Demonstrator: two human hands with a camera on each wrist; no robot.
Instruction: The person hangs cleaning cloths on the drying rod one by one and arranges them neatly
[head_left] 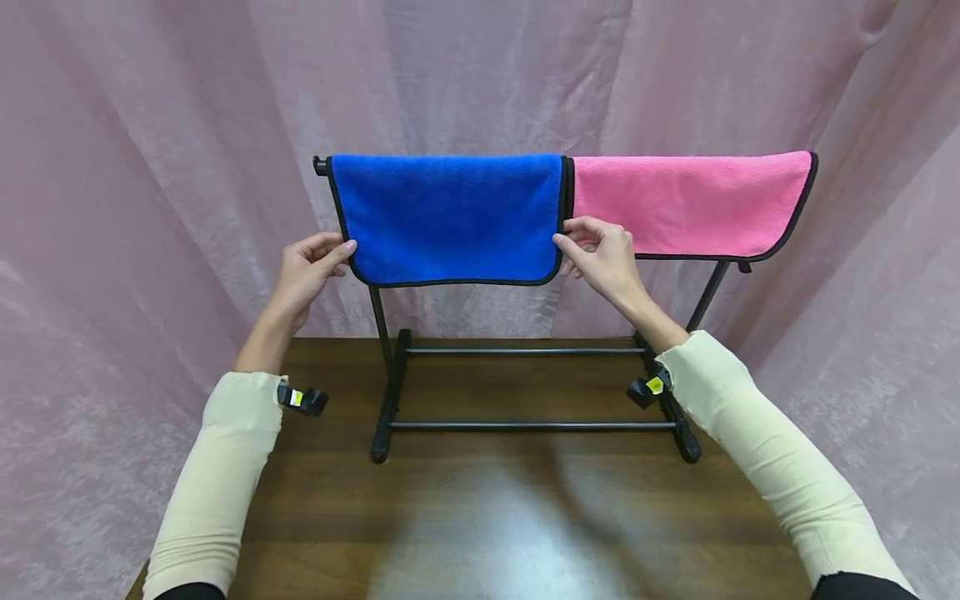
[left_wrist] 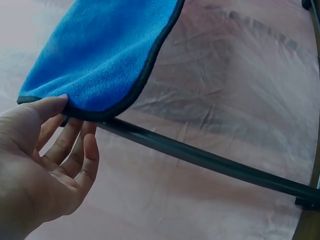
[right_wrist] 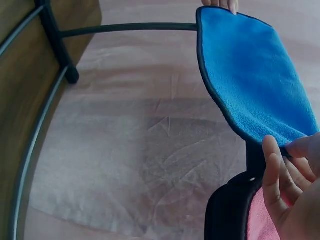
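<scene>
A blue microfiber cloth (head_left: 450, 218) hangs over the black rack's (head_left: 390, 400) top bar, left of a pink cloth (head_left: 686, 204). The left hand (head_left: 307, 271) pinches its left lower edge; the right hand (head_left: 600, 254) apparently pinches its right corner.

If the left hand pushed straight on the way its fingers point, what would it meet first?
The left hand points rightward and already pinches the lower left edge of the blue towel. Pushing on, it would likely bunch that towel first; the rack's upright sits just below, depth unclear.
</scene>
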